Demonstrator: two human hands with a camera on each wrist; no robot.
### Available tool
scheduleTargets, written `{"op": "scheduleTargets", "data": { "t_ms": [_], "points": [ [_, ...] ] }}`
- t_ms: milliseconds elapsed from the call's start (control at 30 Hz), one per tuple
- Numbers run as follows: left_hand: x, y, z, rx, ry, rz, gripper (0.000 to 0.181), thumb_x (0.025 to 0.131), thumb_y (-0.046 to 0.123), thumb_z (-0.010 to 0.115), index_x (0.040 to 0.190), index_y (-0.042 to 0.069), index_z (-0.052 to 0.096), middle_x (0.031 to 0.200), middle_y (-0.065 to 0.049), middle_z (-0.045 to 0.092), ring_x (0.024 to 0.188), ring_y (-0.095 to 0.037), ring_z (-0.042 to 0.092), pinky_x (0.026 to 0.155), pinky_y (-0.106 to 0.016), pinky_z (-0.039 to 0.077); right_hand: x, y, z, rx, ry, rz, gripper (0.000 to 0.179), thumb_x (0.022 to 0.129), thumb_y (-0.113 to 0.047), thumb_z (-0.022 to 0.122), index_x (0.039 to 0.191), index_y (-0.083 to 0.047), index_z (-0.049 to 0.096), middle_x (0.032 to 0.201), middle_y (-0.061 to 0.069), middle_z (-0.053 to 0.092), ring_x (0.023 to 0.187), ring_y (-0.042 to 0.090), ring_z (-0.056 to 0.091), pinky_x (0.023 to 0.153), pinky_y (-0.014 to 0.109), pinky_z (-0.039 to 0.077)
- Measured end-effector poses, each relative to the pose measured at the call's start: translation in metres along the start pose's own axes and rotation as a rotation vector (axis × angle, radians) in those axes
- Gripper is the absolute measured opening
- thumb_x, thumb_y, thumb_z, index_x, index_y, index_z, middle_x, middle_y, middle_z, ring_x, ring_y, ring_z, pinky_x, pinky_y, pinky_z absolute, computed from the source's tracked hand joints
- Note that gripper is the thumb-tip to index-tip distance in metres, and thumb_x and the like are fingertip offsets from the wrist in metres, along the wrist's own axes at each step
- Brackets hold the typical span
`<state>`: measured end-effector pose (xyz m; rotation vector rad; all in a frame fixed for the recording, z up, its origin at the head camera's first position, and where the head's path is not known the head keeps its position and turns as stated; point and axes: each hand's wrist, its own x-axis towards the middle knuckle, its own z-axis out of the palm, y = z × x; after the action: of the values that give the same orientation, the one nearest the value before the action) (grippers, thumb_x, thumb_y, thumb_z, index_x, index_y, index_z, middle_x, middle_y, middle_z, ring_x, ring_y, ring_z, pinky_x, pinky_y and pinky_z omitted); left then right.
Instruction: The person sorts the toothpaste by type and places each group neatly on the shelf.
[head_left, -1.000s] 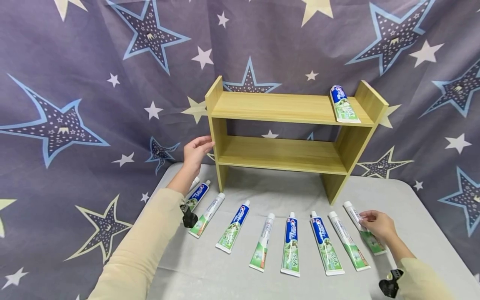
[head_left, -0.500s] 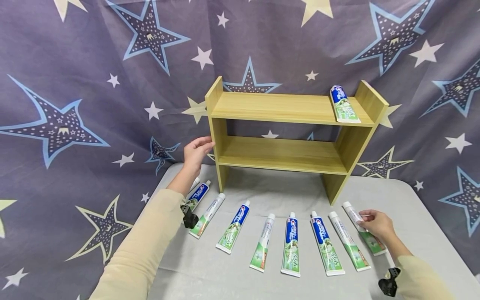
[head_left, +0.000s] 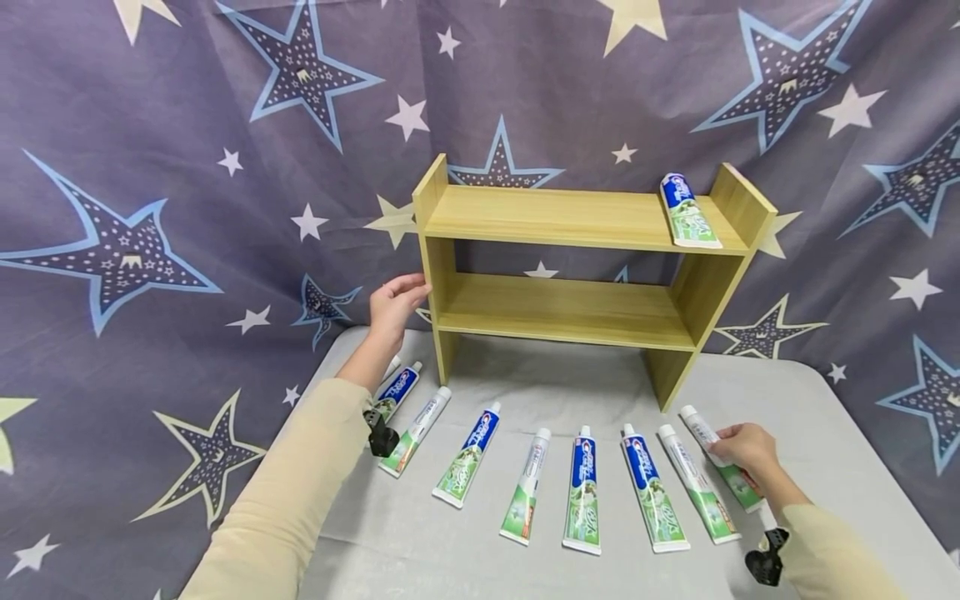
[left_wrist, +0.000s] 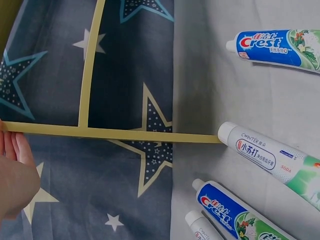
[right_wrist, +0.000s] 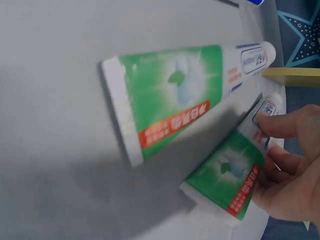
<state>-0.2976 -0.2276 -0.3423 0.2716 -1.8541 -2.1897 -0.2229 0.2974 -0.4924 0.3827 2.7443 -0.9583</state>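
Note:
In the head view my right hand (head_left: 748,454) pinches a white-and-green toothpaste tube (head_left: 699,427) at the right end of a row. The right wrist view shows thumb and fingers on either side of this tube (right_wrist: 227,167), which is tilted with a shadow beneath. Another white-and-green tube (right_wrist: 175,85) lies beside it. My left hand (head_left: 392,310) touches the outer left side of a two-tier wooden shelf (head_left: 555,215); its fingers (left_wrist: 22,148) reach the panel's edge in the left wrist view. A blue-and-green Crest tube (head_left: 688,212) lies on the top tier, at the right.
Several toothpaste tubes, blue Crest ones such as this tube (head_left: 582,492) and white ones such as this tube (head_left: 527,487), fan out across the grey-covered table (head_left: 420,542). A star-patterned curtain (head_left: 525,75) hangs close behind the shelf. My left forearm partly covers the leftmost tubes.
My right hand and the tube in it have shifted slightly left, and the tube's bottom end now looks raised. The left hand has stayed on the shelf's side.

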Motion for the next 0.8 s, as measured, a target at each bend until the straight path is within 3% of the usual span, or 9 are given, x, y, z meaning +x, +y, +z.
{"op": "scheduleTargets", "data": {
  "t_ms": [300, 567, 800],
  "points": [
    [0.0, -0.001, -0.001, -0.001, 0.004, 0.008, 0.025, 0.083, 0.0, 0.069, 0.108, -0.002, 0.065, 0.075, 0.013, 0.067, 0.074, 0.001, 0.066, 0.106, -0.039, 0.049, 0.0, -0.007, -0.004, -0.009, -0.01, 0.01, 0.043, 0.077, -0.02, 0.072, 0.104, 0.011, 0.064, 0.09, 0.026, 0.067, 0.07, 0.022, 0.063, 0.06, 0.03, 0.054],
    [-0.001, 0.0, -0.003, 0.041, -0.003, 0.001, 0.033, 0.085, 0.004, 0.069, 0.117, -0.004, 0.063, 0.078, 0.014, 0.066, 0.078, 0.001, 0.066, 0.104, -0.035, 0.051, -0.002, -0.005, -0.011, 0.067, -0.05, 0.041, 0.049, 0.076, -0.023, 0.073, 0.109, 0.012, 0.062, 0.093, 0.026, 0.066, 0.072, 0.019, 0.06, 0.059, 0.027, 0.052],
    [-0.001, 0.0, -0.003, 0.034, 0.002, 0.004, 0.032, 0.084, 0.002, 0.069, 0.115, -0.004, 0.063, 0.076, 0.014, 0.067, 0.077, 0.001, 0.066, 0.102, -0.033, 0.052, -0.007, -0.004, -0.014, 0.21, -0.098, 0.053, 0.043, 0.076, -0.019, 0.075, 0.102, 0.013, 0.063, 0.069, 0.0, 0.059, 0.061, 0.008, 0.053, 0.054, 0.022, 0.051]
  ]
}}
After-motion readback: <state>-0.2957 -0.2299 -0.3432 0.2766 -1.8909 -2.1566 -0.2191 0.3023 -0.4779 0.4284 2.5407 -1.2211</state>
